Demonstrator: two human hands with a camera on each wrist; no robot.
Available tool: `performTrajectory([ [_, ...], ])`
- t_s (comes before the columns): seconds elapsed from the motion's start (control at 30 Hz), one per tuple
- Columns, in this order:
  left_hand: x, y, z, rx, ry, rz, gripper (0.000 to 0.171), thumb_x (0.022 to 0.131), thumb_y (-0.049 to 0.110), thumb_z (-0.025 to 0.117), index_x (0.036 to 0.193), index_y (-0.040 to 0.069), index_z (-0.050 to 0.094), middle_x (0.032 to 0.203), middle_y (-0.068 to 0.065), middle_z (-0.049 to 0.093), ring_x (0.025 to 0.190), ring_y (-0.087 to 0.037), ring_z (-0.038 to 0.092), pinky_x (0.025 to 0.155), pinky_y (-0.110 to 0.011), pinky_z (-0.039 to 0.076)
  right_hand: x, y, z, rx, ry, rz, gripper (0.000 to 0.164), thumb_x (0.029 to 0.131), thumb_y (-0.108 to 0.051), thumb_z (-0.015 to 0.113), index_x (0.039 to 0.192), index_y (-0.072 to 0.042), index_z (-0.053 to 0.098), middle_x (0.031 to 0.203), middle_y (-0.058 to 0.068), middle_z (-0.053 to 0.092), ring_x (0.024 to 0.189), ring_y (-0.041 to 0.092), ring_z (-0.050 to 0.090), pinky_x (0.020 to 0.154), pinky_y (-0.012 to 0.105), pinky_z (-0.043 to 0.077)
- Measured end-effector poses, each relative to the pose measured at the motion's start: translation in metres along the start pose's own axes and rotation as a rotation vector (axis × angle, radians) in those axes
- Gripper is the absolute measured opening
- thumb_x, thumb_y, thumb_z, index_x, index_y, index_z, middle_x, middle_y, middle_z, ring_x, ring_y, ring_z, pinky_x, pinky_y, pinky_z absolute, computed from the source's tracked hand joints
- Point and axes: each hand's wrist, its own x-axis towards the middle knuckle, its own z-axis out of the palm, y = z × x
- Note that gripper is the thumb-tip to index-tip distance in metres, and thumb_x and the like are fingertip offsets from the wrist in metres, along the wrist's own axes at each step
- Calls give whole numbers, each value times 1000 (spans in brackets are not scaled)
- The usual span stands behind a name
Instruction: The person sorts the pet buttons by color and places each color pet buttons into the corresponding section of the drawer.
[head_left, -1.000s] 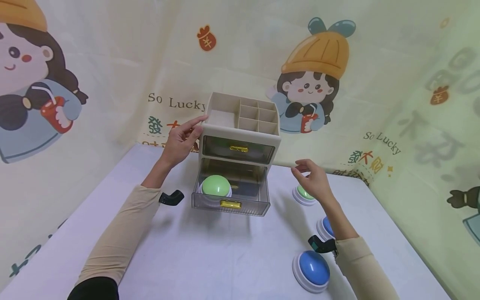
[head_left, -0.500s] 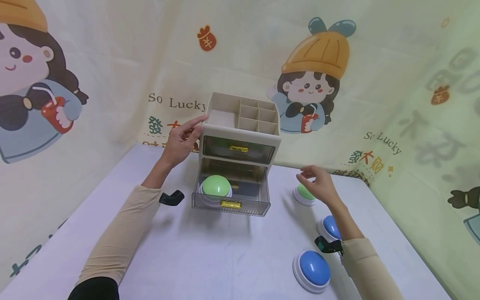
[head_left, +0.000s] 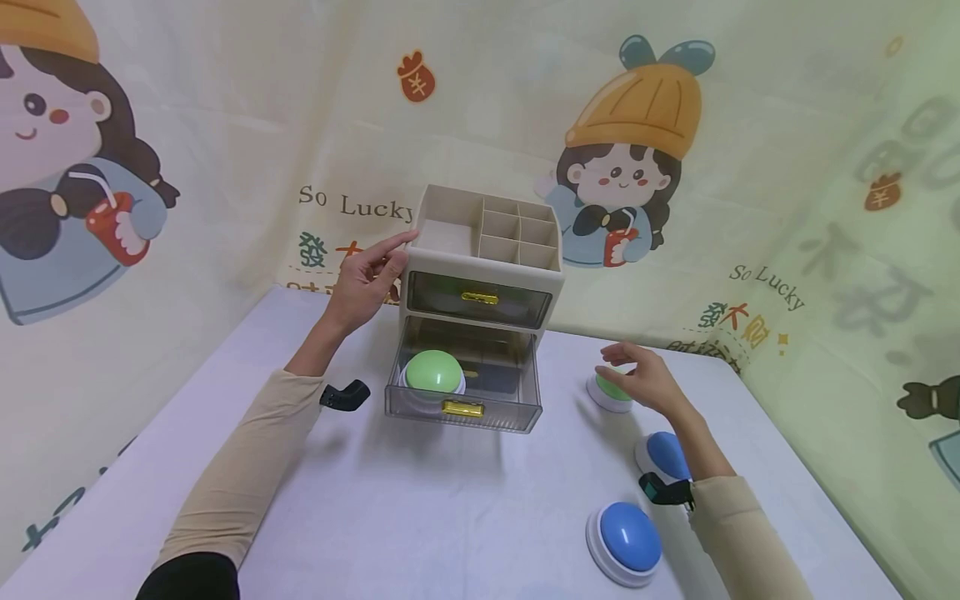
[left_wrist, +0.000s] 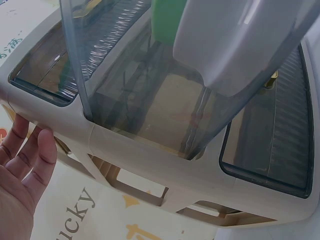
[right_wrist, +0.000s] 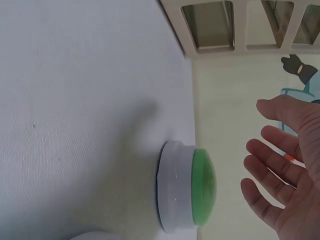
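A beige desktop drawer organizer (head_left: 483,261) stands at the table's far side. Its clear middle drawer (head_left: 510,417) is pulled out; a push button with a green dome (head_left: 433,371) sits in its left part. My left hand (head_left: 360,292) touches the organizer's upper left edge with its fingertips, its fingers relaxed. My right hand (head_left: 645,379) hovers above and behind a second green push button (right_wrist: 204,187), apart from it, with fingers loosely bent and nothing in them. In the head view this hand covers part of that button.
Two blue push buttons, one nearer (head_left: 630,537) and one farther (head_left: 667,456), stand on the table's right side. The farther one is partly hidden by the right wrist camera (head_left: 663,490). The top drawer (left_wrist: 45,75) and the bottom drawer (left_wrist: 270,145) are closed. A printed cloth (head_left: 480,92) hangs behind.
My right hand has moved right and a little down, from beside the organizer to over the second green button. My left hand and the drawer have stayed in place.
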Motion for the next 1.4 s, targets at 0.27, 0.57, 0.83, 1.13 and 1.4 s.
performTrajectory([
  [0.27, 1, 2, 0, 3, 0, -3, 39, 106, 17, 58, 145, 18, 60, 122, -15, 68, 76, -18, 60, 59, -29, 57, 0, 11, -1, 9, -22, 26, 47, 95, -31, 75, 130, -3, 63, 132, 22, 64, 125, 40, 56, 98, 57, 51],
  [0.57, 1, 2, 0, 1, -3, 2, 40, 106, 15, 57, 145, 17, 60, 127, -15, 67, 78, -18, 61, 60, -27, 56, -2, 18, -4, 23, -74, 66, 57, 94, -36, 75, 138, -3, 59, 139, 22, 59, 133, 41, 48, 103, 58, 48],
  [0.83, 2, 3, 0, -5, -2, 3, 39, 106, 14, 57, 145, 16, 60, 128, -17, 67, 79, -18, 61, 60, -26, 56, -1, 27, -3, 61, -119, 137, 70, 91, -40, 78, 144, -2, 53, 147, 25, 51, 137, 46, 44, 106, 65, 43],
  [1.13, 1, 2, 0, -7, -2, 3, 39, 106, 15, 57, 145, 16, 60, 129, -16, 66, 78, -18, 61, 59, -28, 56, -2, 34, 0, 85, -125, 153, 74, 90, -37, 80, 146, 1, 49, 149, 26, 48, 138, 47, 41, 110, 67, 35],
  [1.4, 0, 2, 1, -14, -3, 6, 39, 106, 15, 57, 145, 16, 60, 129, -14, 67, 78, -18, 61, 59, -28, 56, -3, 43, 7, 59, -177, 190, 82, 87, -37, 83, 150, -1, 45, 151, 26, 46, 137, 48, 41, 109, 67, 37],
])
